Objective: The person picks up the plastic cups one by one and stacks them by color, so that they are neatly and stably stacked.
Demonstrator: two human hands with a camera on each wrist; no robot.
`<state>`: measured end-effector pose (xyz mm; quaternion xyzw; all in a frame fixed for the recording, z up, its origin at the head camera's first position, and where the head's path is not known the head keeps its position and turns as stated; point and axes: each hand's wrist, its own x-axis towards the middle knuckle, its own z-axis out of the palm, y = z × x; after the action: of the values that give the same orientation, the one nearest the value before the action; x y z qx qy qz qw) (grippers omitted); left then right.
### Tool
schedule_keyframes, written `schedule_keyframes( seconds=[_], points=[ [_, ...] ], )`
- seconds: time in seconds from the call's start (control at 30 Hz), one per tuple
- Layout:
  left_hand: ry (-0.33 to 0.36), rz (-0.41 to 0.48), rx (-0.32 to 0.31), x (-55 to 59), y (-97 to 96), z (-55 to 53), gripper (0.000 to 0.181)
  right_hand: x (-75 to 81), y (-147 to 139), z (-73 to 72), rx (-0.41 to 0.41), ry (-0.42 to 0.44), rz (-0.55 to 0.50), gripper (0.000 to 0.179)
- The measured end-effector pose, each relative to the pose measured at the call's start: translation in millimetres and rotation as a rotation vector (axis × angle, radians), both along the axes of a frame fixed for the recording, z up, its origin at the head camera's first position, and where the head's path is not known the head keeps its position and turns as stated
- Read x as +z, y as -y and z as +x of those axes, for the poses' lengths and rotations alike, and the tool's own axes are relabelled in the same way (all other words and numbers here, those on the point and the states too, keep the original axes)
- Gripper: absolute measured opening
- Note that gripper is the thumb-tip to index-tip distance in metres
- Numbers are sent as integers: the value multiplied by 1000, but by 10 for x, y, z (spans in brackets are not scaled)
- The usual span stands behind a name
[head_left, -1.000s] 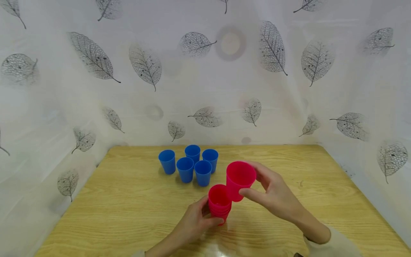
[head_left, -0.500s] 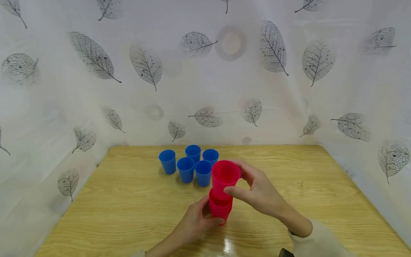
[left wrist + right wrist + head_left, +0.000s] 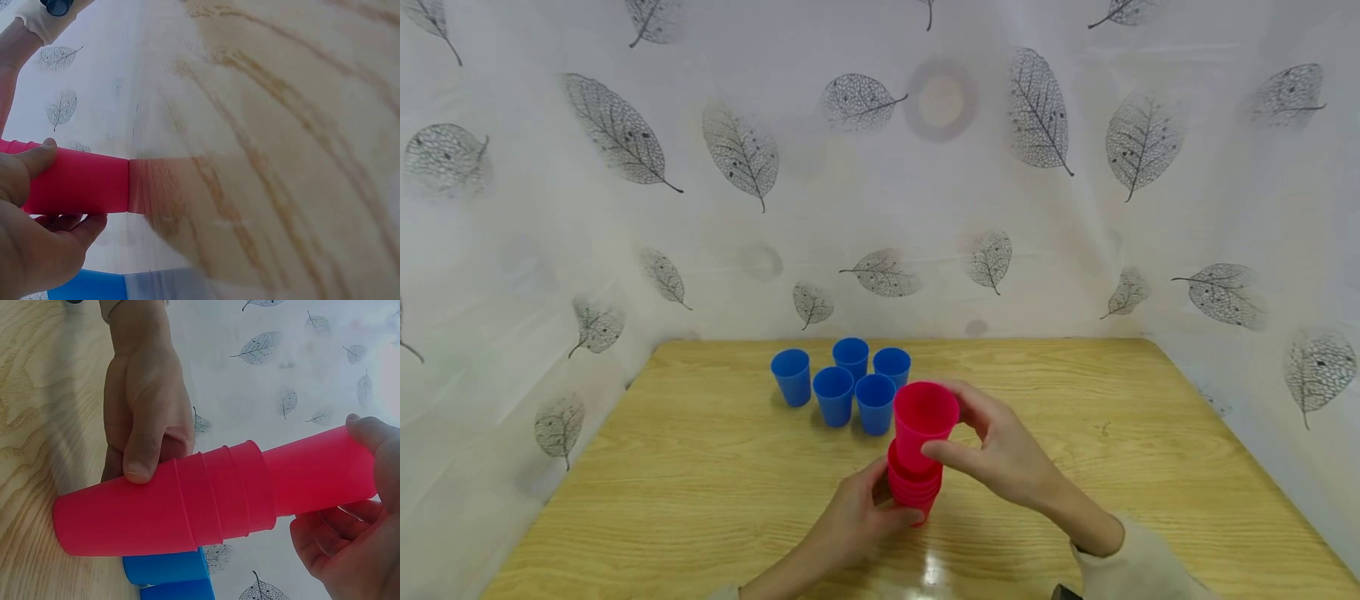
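Observation:
A stack of nested pinkish-red cups (image 3: 916,490) stands upright on the table, its base right at the wood in the left wrist view. My left hand (image 3: 856,512) grips the lower stack from the left, thumb across the near side. Above it, my right hand (image 3: 1003,454) holds another pinkish-red cup (image 3: 916,437) near its rim, mouth up, thumb in front and fingers behind. The right wrist view shows that cup's lower end inside the mouth of the stack's top cup (image 3: 259,487), with most of its wall still exposed.
Several blue cups (image 3: 833,400) stand mouth up in a loose group behind the stack and to its left. The wooden table (image 3: 700,483) is bordered by hanging sheets (image 3: 880,192) with a leaf print at the back and both sides.
My right hand has brought its cup leftward from beside the stack to over it, then lowered it slightly into the stack's mouth. My left hand keeps its grip in place.

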<state>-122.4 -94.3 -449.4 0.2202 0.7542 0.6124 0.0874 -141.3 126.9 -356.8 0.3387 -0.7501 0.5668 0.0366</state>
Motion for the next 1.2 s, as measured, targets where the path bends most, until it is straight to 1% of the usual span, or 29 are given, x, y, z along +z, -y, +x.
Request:
schedule_keyframes(
  seconds=[0.2, 0.53, 0.9, 1.2],
  points=[
    [11, 0, 1, 10, -3, 3, 53, -45, -3, 20, -15, 30, 23, 56],
    [11, 10, 10, -2, -3, 13, 53, -91, -8, 19, -28, 25, 37, 56],
    [28, 7, 7, -5, -2, 14, 55, -123, -15, 37, -34, 38, 49, 56],
    [35, -13, 12, -6, -17, 10, 55, -154, -53, 54, -43, 33, 77, 58]
  ],
)
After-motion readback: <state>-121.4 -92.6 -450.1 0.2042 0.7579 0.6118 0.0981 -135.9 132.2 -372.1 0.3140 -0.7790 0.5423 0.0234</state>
